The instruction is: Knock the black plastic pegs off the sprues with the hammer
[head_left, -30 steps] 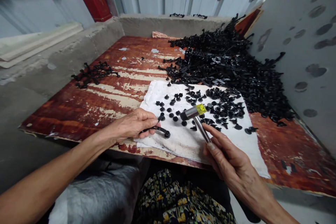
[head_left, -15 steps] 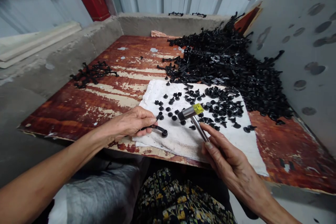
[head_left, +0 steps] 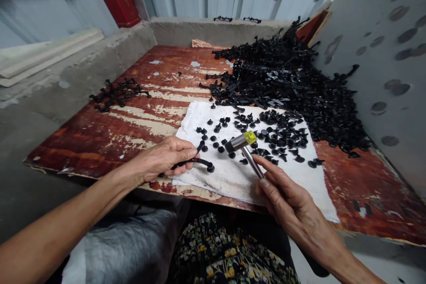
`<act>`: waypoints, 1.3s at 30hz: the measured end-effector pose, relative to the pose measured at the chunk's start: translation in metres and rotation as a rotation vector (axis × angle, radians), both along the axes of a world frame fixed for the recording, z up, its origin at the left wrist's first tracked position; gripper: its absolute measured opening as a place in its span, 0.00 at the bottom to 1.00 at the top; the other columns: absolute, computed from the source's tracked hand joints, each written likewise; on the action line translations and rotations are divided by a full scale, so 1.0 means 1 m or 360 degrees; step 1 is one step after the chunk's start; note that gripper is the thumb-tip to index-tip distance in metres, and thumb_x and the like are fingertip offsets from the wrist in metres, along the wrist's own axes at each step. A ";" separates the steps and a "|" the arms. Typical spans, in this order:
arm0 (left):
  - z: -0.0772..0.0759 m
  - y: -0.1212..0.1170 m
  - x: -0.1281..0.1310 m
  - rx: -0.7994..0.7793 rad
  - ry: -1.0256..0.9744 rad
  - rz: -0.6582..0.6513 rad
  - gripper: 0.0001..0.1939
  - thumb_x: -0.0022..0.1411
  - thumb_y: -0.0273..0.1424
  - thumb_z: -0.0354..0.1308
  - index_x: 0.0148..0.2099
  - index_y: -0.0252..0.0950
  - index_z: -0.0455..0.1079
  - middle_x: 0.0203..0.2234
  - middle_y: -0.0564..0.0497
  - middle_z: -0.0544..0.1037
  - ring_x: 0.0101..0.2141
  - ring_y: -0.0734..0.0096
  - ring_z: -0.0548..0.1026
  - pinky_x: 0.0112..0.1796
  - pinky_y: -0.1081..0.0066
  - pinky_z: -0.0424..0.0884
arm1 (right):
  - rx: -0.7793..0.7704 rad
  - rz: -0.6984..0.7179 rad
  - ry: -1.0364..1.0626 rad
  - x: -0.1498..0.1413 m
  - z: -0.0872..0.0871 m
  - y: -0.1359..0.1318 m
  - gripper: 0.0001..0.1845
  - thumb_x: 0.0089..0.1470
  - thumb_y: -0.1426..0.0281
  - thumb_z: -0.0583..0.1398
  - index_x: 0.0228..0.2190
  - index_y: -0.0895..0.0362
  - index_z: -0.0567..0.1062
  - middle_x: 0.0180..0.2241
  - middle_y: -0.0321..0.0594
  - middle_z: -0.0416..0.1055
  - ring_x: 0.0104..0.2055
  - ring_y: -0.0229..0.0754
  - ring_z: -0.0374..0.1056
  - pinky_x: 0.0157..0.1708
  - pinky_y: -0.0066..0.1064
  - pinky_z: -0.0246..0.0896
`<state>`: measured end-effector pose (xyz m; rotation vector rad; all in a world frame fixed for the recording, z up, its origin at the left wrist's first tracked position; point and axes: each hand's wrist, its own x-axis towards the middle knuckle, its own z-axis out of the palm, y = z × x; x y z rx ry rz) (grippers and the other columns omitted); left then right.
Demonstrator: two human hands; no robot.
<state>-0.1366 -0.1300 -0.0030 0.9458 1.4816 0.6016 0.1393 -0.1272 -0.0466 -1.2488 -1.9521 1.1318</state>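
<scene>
My left hand [head_left: 173, 157] is closed around a black curved bar [head_left: 202, 161] with a round foot on its end, low over the front left of a white cloth [head_left: 226, 182]. Another dark end pokes up past the thumb; whether it belongs to the same piece I cannot tell. In my right hand [head_left: 282, 193] is a small mallet [head_left: 240, 143] with a metal head, one yellow face and one black face. Its head hangs above the cloth, to the right of the bar and apart from it. Small black round-headed pieces [head_left: 278, 137] lie scattered on the cloth behind it.
A large heap of black bars [head_left: 279, 77] fills the back right of the worn red-brown board [head_left: 83, 137]. A smaller pile of them [head_left: 118, 93] lies at the left. A grey spotted panel [head_left: 376, 53] stands at the right, and a red box [head_left: 120, 6] at the back.
The bar in my left hand has shifted very slightly to the right and up. The mallet head has moved a touch to the left. Both grips are the same.
</scene>
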 end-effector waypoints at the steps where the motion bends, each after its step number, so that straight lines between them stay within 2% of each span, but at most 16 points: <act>1: 0.000 -0.001 0.001 -0.0003 -0.0006 0.0005 0.20 0.45 0.44 0.66 0.27 0.31 0.69 0.14 0.57 0.65 0.13 0.85 0.57 0.14 0.82 0.48 | 0.0004 0.0003 -0.0002 0.000 0.000 0.000 0.27 0.63 0.59 0.52 0.60 0.53 0.67 0.32 0.40 0.75 0.23 0.36 0.65 0.26 0.27 0.68; 8: 0.004 -0.002 0.011 -0.0047 0.0025 0.0098 0.18 0.46 0.42 0.65 0.26 0.32 0.68 0.13 0.58 0.64 0.13 0.84 0.57 0.13 0.82 0.47 | 0.0045 -0.0005 0.0001 -0.001 0.002 -0.002 0.26 0.63 0.61 0.52 0.60 0.53 0.68 0.33 0.40 0.76 0.25 0.37 0.67 0.29 0.28 0.69; 14: 0.001 -0.002 0.011 -0.0030 0.0007 0.0065 0.18 0.49 0.42 0.64 0.23 0.33 0.66 0.11 0.58 0.62 0.12 0.84 0.55 0.12 0.81 0.46 | 0.0060 0.0001 -0.0006 0.000 0.003 -0.003 0.25 0.64 0.62 0.52 0.60 0.54 0.68 0.25 0.36 0.73 0.23 0.37 0.66 0.27 0.27 0.68; 18: 0.001 -0.003 0.012 -0.0029 0.0063 0.0071 0.17 0.53 0.41 0.61 0.23 0.32 0.67 0.11 0.57 0.62 0.12 0.85 0.55 0.13 0.81 0.47 | 0.0075 0.0005 -0.0004 0.001 0.002 -0.002 0.25 0.64 0.62 0.52 0.59 0.54 0.68 0.26 0.37 0.73 0.23 0.36 0.65 0.26 0.26 0.67; 23: 0.001 -0.002 0.014 -0.0060 0.0090 0.0110 0.16 0.54 0.39 0.60 0.23 0.32 0.66 0.10 0.57 0.62 0.12 0.85 0.54 0.13 0.81 0.47 | 0.0079 -0.0001 0.0000 0.000 0.002 -0.001 0.25 0.64 0.61 0.52 0.59 0.53 0.68 0.30 0.39 0.74 0.28 0.38 0.69 0.33 0.29 0.70; 31: 0.005 -0.001 0.016 -0.0076 0.0089 0.0104 0.15 0.55 0.37 0.60 0.23 0.32 0.67 0.10 0.57 0.62 0.12 0.84 0.55 0.12 0.82 0.47 | 0.0094 0.0014 0.0004 0.001 0.000 -0.002 0.25 0.64 0.63 0.51 0.60 0.57 0.67 0.24 0.38 0.71 0.39 0.42 0.74 0.46 0.36 0.69; 33: 0.006 0.000 0.017 -0.0100 0.0128 0.0087 0.15 0.55 0.37 0.60 0.23 0.32 0.66 0.10 0.57 0.62 0.12 0.85 0.54 0.12 0.82 0.47 | 0.0095 0.0031 0.0003 0.002 -0.001 -0.002 0.25 0.65 0.63 0.51 0.60 0.57 0.67 0.27 0.40 0.74 0.42 0.43 0.74 0.48 0.37 0.69; 35: 0.007 0.000 0.017 -0.0113 0.0164 0.0082 0.16 0.56 0.37 0.60 0.22 0.32 0.66 0.10 0.57 0.62 0.11 0.85 0.54 0.13 0.83 0.46 | 0.0116 0.0047 0.0009 0.002 -0.001 -0.001 0.25 0.65 0.63 0.51 0.60 0.56 0.67 0.35 0.44 0.77 0.44 0.43 0.74 0.49 0.37 0.69; 39: 0.006 0.003 0.016 -0.0120 0.0217 0.0137 0.14 0.55 0.36 0.60 0.24 0.32 0.67 0.12 0.57 0.64 0.12 0.85 0.55 0.13 0.83 0.45 | 0.0139 0.0067 0.0024 0.002 -0.001 -0.001 0.25 0.65 0.63 0.52 0.60 0.56 0.67 0.48 0.48 0.76 0.48 0.42 0.74 0.52 0.37 0.67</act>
